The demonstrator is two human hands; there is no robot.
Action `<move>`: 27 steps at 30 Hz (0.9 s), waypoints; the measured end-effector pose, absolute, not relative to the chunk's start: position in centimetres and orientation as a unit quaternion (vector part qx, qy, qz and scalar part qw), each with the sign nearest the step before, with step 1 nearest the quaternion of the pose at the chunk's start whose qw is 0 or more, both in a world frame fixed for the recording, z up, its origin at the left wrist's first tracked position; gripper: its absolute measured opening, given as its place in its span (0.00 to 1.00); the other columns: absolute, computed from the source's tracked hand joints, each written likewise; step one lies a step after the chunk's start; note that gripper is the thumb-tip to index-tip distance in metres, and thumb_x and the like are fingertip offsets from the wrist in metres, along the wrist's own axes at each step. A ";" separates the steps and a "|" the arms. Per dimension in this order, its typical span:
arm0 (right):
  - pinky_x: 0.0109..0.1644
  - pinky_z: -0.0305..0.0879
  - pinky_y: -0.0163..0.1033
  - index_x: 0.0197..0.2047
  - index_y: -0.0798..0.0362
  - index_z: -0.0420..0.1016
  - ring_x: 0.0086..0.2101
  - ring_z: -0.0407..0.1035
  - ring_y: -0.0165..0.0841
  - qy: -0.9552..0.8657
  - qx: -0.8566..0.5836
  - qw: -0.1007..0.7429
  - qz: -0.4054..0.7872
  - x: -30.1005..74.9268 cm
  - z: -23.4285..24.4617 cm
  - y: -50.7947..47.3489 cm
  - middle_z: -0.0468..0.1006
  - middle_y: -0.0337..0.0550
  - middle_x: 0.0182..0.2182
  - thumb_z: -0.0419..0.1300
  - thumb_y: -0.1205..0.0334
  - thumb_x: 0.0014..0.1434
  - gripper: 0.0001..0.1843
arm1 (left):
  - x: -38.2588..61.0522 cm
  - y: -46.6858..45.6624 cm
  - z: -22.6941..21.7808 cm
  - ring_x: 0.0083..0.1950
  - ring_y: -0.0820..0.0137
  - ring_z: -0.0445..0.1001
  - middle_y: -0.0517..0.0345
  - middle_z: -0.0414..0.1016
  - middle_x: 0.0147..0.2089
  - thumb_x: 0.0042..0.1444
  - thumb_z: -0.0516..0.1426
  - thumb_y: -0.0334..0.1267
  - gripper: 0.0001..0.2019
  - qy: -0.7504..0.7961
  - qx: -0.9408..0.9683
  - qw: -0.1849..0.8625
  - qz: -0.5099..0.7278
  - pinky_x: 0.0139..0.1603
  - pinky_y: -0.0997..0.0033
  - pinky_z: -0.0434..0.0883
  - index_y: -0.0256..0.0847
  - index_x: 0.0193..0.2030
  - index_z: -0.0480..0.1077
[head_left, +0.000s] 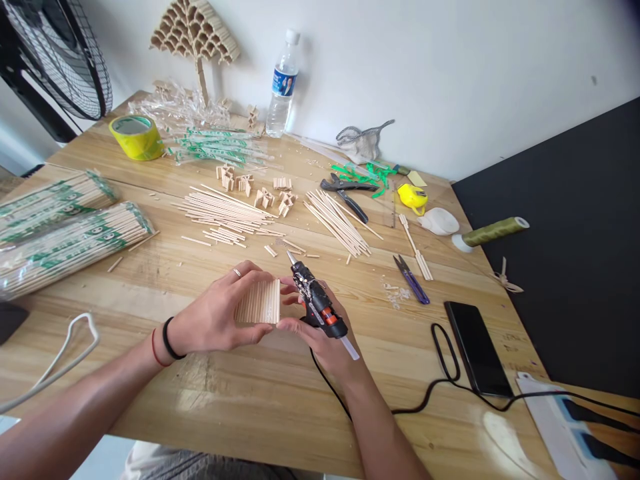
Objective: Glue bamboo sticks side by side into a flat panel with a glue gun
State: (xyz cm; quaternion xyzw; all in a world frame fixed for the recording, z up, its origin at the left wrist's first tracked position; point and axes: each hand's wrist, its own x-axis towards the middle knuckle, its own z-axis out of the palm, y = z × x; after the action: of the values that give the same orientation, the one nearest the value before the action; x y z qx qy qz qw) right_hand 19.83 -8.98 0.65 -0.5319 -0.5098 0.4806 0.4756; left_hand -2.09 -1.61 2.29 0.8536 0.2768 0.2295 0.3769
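My left hand (220,310) grips a small panel of wooden sticks (257,303) laid side by side, thumb along the near edge and fingers along the far one. A black hot glue gun (317,297) is in my right hand (325,340), its nozzle pointing away and a clear glue stick jutting from its rear. The right thumb and fingertips also meet the panel's right edge, where one stick stands a little proud. Beyond my hands lie cut stick pieces (223,235) and a pile of long sticks (337,223).
Bagged sticks (75,247) lie left, below yellow tape (136,137). At the back stand a stick-built tree (195,33) and a water bottle (283,87). Cutting pliers (350,197), purple snips (411,280), a phone (477,347) and a power strip (545,407) lie right; the glue gun's cord crosses the table.
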 end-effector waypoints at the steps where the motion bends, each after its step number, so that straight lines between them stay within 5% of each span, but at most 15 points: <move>1: 0.51 0.74 0.44 0.53 0.42 0.78 0.45 0.75 0.37 -0.510 -0.533 0.474 0.481 19.8 0.7 -9.0 0.82 0.41 0.51 0.77 0.60 0.53 0.25 | -2.1 -1.6 2.1 0.53 0.58 0.75 0.46 0.70 0.55 0.61 0.65 0.44 0.27 0.280 0.854 0.375 0.229 0.54 0.57 0.75 0.40 0.63 0.63; 6: 0.50 0.74 0.43 0.53 0.43 0.78 0.44 0.75 0.37 -0.499 -0.535 0.471 0.493 19.9 1.0 -9.0 0.81 0.42 0.49 0.77 0.57 0.54 0.24 | -2.1 -1.5 1.8 0.52 0.58 0.75 0.46 0.70 0.55 0.61 0.66 0.46 0.28 0.287 0.859 0.356 0.229 0.52 0.57 0.75 0.40 0.62 0.63; 13: 0.47 0.72 0.42 0.39 0.48 0.74 0.37 0.73 0.35 -0.468 -0.582 0.496 0.444 20.1 0.7 -8.7 0.77 0.39 0.35 0.70 0.55 0.61 0.10 | -2.2 -1.5 1.8 0.54 0.55 0.74 0.46 0.69 0.57 0.58 0.67 0.42 0.27 0.326 0.856 0.344 0.207 0.56 0.53 0.74 0.42 0.61 0.64; 27: 0.45 0.68 0.41 0.38 0.48 0.76 0.37 0.71 0.35 -0.462 -0.581 0.517 0.426 20.6 0.2 -8.6 0.79 0.39 0.36 0.69 0.54 0.63 0.09 | -2.8 -0.4 0.7 0.59 0.50 0.71 0.45 0.69 0.59 0.57 0.65 0.40 0.25 0.367 0.865 0.290 0.183 0.62 0.44 0.70 0.43 0.61 0.67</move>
State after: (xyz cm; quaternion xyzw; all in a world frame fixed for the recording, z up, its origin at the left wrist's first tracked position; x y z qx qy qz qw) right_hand 20.58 -8.62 0.16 -0.5805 -0.4622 0.4261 0.5175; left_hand -2.83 -0.44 0.70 0.8647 0.3670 0.1833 0.2900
